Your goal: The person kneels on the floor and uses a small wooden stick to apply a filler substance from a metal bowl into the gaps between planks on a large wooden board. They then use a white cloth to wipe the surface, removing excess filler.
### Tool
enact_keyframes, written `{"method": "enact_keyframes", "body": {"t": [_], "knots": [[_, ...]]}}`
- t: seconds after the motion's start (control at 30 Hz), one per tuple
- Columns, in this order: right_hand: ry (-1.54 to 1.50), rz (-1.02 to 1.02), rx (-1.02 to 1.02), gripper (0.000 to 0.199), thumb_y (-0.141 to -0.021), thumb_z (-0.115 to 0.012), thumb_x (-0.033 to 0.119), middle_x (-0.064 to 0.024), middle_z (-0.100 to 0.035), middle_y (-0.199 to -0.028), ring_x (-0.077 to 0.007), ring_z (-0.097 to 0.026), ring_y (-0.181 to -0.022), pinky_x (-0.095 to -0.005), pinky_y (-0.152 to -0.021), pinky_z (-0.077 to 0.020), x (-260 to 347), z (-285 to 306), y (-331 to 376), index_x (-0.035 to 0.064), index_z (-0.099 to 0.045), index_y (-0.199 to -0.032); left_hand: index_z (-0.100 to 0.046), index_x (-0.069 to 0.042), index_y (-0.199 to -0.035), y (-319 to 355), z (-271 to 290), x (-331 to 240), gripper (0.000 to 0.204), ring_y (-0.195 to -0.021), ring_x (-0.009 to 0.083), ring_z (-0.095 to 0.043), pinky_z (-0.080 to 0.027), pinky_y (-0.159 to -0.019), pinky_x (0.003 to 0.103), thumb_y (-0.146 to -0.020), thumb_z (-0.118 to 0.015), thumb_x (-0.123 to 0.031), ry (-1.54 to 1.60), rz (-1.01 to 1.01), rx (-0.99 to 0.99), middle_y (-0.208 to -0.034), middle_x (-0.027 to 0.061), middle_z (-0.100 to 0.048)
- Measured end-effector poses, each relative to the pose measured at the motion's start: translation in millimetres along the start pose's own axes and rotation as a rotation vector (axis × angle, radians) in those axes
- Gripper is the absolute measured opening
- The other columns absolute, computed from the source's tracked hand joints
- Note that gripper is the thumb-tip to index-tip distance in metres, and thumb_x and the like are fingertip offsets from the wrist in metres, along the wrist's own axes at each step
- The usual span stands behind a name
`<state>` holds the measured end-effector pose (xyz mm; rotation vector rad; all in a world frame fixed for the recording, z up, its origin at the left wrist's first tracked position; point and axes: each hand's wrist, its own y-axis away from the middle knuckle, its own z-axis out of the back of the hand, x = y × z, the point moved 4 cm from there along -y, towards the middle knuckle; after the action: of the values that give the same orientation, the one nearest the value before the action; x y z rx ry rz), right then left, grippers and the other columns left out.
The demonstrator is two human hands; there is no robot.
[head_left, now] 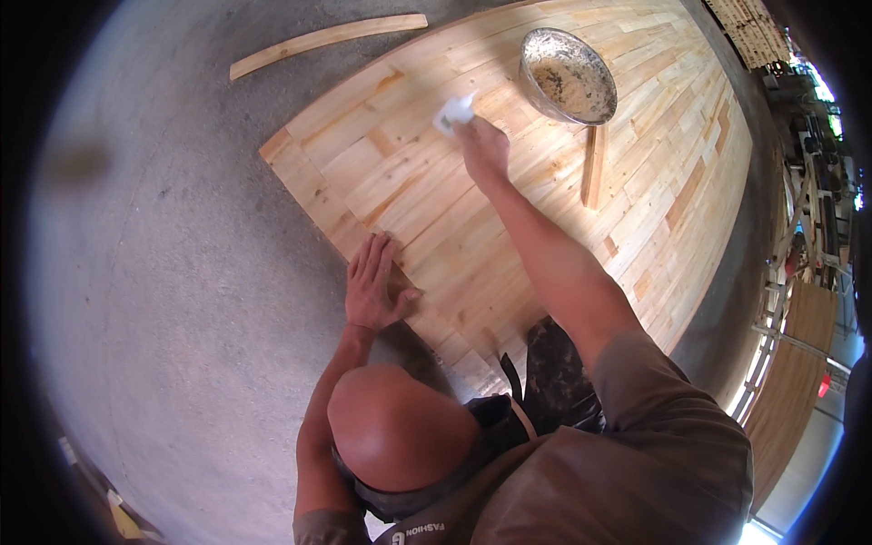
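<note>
The right hand (485,150) is clamped on a blurred white piece (453,113) projecting forward-left above the wooden panel (549,168); the left hand (371,282), thumb apart, contacts the panel's edge.

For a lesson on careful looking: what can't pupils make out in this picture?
Head view: exact kind of the white thing in the right hand: blurred.
Head view: upper end of the short wood strip: hidden by the bowl.
Head view: far end of the board: cut off by the top edge.
</note>
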<state>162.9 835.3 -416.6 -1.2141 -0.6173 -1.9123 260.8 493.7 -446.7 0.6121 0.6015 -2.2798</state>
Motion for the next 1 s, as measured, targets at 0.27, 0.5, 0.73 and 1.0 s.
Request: {"method": "enact_keyframes", "body": {"t": [0.27, 0.5, 0.73, 1.0], "knots": [[-0.602, -0.572, 0.423, 0.042, -0.108, -0.074, 0.025, -0.0067, -0.078, -0.112, -0.0158, -0.074, -0.101, -0.0345, -0.088, -0.0611, 1, 82, 249, -0.0043, -0.069, -0.139, -0.048, -0.003, -0.168, 2, -2, 2, 0.102, -0.167, 0.0426, -0.039, -0.032, -0.132, 0.055, -0.098, -0.071, -0.073, 0.013, 0.016, 0.028, -0.177, 0.0176, -0.046], [0.209, -0.276, 0.506, 0.042, -0.102, -0.079, 0.029, -0.0208, -0.080, -0.111, -0.0355, -0.080, -0.101, -0.0447, -0.087, -0.0617, 6, 72, 304, -0.0020, -0.072, -0.129, -0.049, -0.003, -0.166, -2, 1, -2, 0.100, -0.166, 0.0432, -0.039, -0.033, -0.132, 0.055, -0.097, -0.074, -0.070, 0.007, 0.008, 0.022, -0.177, 0.0174, -0.046], [0.322, -0.035, 0.483, 0.040, -0.100, -0.080, 0.027, -0.0268, -0.078, -0.113, -0.0482, -0.076, -0.106, -0.0515, -0.090, -0.0606, 6, 52, 299, -0.0015, -0.074, -0.127, -0.050, -0.003, -0.166, -2, 3, -2, 0.099, -0.166, 0.0427, -0.040, -0.033, -0.132, 0.055, -0.096, -0.074, -0.070, 0.027, 0.006, 0.017, -0.175, 0.0176, -0.048], [0.349, 0.010, 0.417, 0.036, -0.099, -0.080, 0.025, -0.0269, -0.078, -0.107, -0.0495, -0.076, -0.100, -0.0537, -0.086, -0.0607, 9, 57, 296, -0.0010, -0.075, -0.123, -0.052, -0.003, -0.164, -4, 1, -2, 0.099, -0.164, 0.0427, -0.042, -0.034, -0.132, 0.055, -0.096, -0.075, -0.071, 0.027, -0.002, 0.000, -0.174, 0.0176, -0.049]]}}
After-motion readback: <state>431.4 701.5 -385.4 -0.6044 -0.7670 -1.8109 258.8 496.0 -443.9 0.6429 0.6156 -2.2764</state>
